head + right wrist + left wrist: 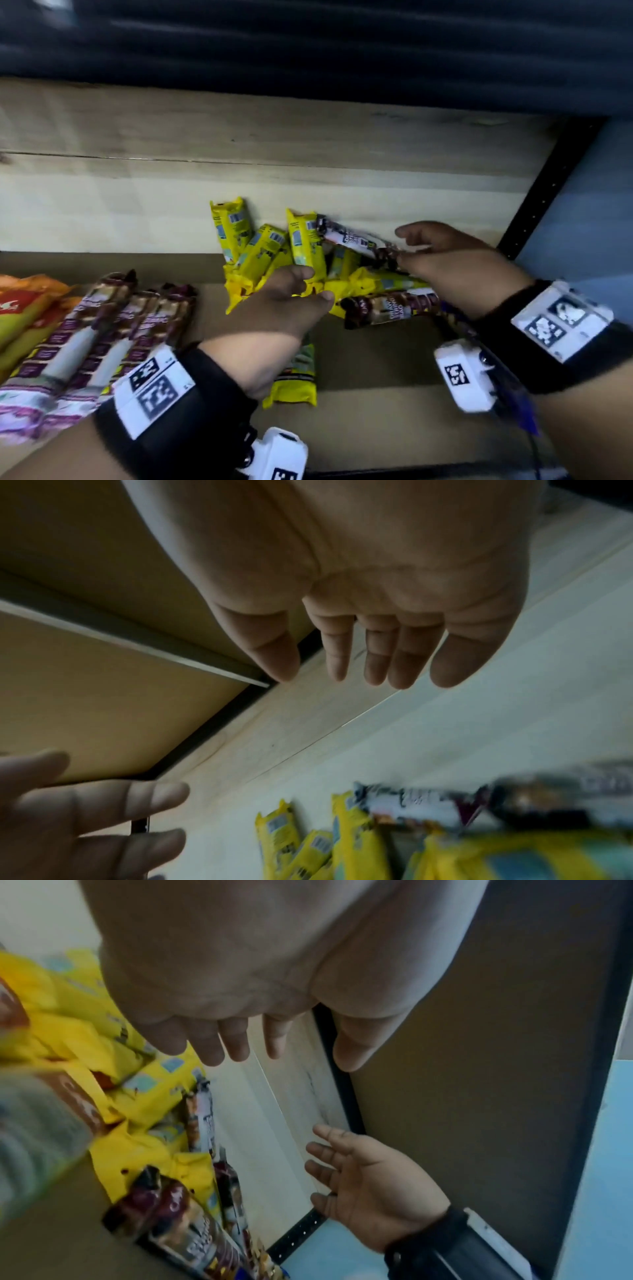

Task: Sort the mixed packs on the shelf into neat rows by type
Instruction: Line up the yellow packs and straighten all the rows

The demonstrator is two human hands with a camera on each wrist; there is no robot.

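Observation:
Several yellow packs [253, 253] lie in a loose fan in the middle of the wooden shelf [137, 212]. A brown-and-white pack [356, 240] lies across their far ends, and another brown pack [390, 308] lies nearer me. My left hand [315, 286] hovers over the near ends of the yellow packs. In the left wrist view my left hand [274, 1053] has straight fingers and holds nothing. My right hand [438, 253] is at the right end of the far brown pack. In the right wrist view my right hand [337, 666] is spread and empty above the packs [356, 840].
A neat row of brown-and-purple packs [102, 342] lies at the left, with orange and red bags [24, 308] beyond it. One yellow pack [294, 383] lies under my left wrist. A black upright post [541, 198] bounds the shelf on the right, and another shelf hangs dark above.

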